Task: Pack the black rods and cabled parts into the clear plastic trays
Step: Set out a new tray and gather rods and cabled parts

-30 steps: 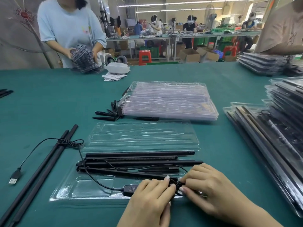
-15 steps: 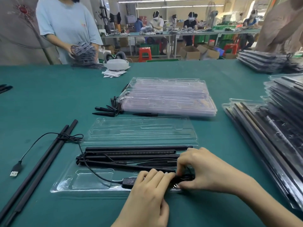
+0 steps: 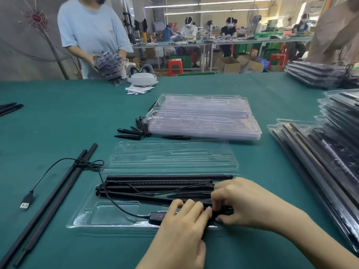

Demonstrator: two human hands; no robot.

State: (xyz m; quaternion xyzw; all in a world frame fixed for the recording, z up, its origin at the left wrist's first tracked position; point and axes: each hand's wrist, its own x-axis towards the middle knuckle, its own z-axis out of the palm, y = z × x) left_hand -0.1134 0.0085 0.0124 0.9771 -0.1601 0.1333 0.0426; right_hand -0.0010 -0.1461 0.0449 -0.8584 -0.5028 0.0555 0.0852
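Left hand (image 3: 181, 228): near edge of the open clear tray (image 3: 108, 216), fingers curled over a black cable bundle (image 3: 223, 210), fingertips meeting the right hand.
Right hand (image 3: 240, 202): just right of the left hand, fingers and thumb pinching the same cable bundle; both hands are clamped on it, close together.
Inline controller (image 3: 158, 216): black block with small buttons, lying in the tray's near part, just left of the left hand; its thin cable runs left and up out of the tray.
Black rods (image 3: 169, 181): several lie lengthwise in the tray's grooves, just beyond the hands, side by side.
Tray lid (image 3: 172, 158): clear moulded half, lying flat on the far side of the rods.
USB plug (image 3: 26, 202): on the bench left of the tray, at the free end of the cable.
Loose rods (image 3: 56, 193): a long black pair, lying slantwise on the bench to the left, the cable looped over them.
Empty trays (image 3: 202, 117): a clear stack farther off, in the middle of the bench.
Short black spikes (image 3: 134, 131): a small heap, touching the stack's left edge.
Packed trays (image 3: 320, 152): stacked at the right, holding black rods.
Bench (image 3: 68, 117): covered in green cloth.
Another person (image 3: 93, 32): standing at the far left edge, holding a dark bundle.
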